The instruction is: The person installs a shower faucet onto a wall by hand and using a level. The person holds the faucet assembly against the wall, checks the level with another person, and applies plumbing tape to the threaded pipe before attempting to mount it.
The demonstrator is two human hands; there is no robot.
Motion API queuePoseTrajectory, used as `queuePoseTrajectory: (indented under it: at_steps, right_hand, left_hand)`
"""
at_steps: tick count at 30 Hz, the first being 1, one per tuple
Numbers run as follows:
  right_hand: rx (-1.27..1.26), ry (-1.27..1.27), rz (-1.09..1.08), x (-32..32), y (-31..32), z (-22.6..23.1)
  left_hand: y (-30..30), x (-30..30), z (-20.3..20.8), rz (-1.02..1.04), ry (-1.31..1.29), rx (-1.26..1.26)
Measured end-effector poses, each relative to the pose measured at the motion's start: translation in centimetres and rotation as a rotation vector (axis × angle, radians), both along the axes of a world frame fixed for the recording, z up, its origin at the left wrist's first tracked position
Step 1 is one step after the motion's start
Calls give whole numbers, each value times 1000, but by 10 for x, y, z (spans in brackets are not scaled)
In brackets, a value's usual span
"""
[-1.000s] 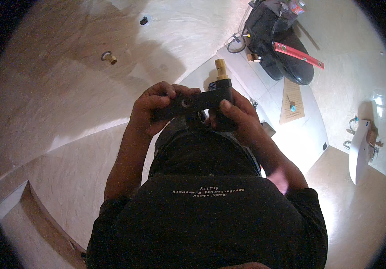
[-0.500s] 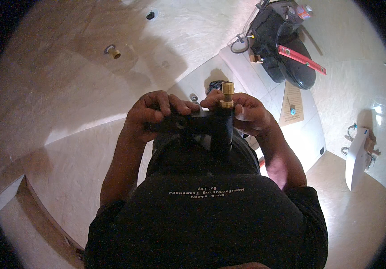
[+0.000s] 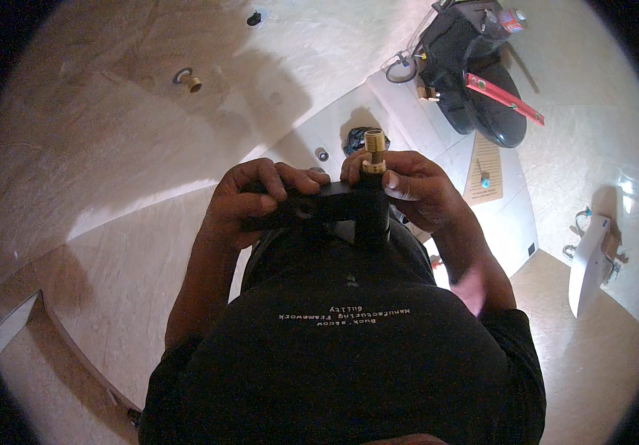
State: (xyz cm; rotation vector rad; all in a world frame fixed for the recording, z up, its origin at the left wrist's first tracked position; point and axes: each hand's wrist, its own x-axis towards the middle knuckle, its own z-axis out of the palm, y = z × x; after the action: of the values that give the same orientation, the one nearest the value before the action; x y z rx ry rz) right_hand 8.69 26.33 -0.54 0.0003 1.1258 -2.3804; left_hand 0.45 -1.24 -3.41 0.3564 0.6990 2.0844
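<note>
In front of my waist I hold a black tap body (image 3: 338,194) level between both hands. A brass threaded connector (image 3: 374,141) stands up from its right end. My left hand (image 3: 252,194) wraps its fingers round the tap's left end, thumb and fingertips along the top. With thumb and fingers bent at the connector's base, my right hand (image 3: 423,189) grips the right end of the tap. Shadow hides the underside of the tap and some of the fingertips.
A brass pipe fitting (image 3: 192,83) juts from the wall at upper left. At upper right, a red spirit level (image 3: 505,98) lies across a black toilet (image 3: 475,111), near a bottle (image 3: 511,21). A cardboard sheet (image 3: 484,174) lies on the floor; a white basin (image 3: 588,263) hangs at right.
The tap body and its brass connector have tilted slightly, the connector's top shifting a little left. My right fingers have moved slightly at the connector's base. Both hands keep their hold.
</note>
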Motion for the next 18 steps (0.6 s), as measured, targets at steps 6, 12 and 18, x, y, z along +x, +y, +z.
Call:
queuePoseTrajectory:
  at_steps: [6, 12, 18]
  right_hand:
    - [186, -40, -81, 2, 3, 3]
    - [64, -200, -180, 3, -9, 13]
    - [417, -107, -320, 5, -24, -5]
  left_hand:
    - [4, 1, 8, 27, 36, -89]
    - [8, -2, 3, 55, -9, -100]
    - [15, 8, 9, 108, -29, -129]
